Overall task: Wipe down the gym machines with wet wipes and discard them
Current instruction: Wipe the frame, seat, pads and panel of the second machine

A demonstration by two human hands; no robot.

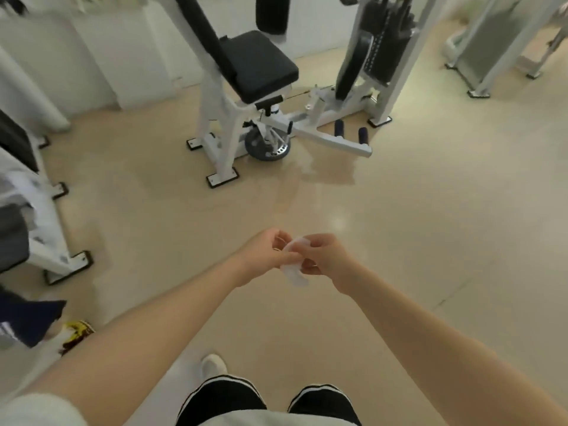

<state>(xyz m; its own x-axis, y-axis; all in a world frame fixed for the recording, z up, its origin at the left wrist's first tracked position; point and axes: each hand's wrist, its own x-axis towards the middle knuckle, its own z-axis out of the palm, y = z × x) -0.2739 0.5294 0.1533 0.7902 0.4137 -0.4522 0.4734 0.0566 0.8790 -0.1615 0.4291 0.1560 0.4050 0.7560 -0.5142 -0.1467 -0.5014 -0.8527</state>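
A glossy beige floor (399, 226) mirrors the white steel frame of a gym machine (227, 118) with a black padded seat (261, 64), a weight stack (384, 41) just to its right, against a pale wall. Above the floor, well short of the machine, a person's left hand (267, 256) and right hand (322, 256) meet, each grip pinching a small crumpled white wet wipe (293, 272) between curled fingers. More white-framed equipment (46, 229) lines the left edge.

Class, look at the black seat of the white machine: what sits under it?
Under the black seat you see a white frame, an adjustment post and a dark round disc near the floor. The seat covers its own mounting.
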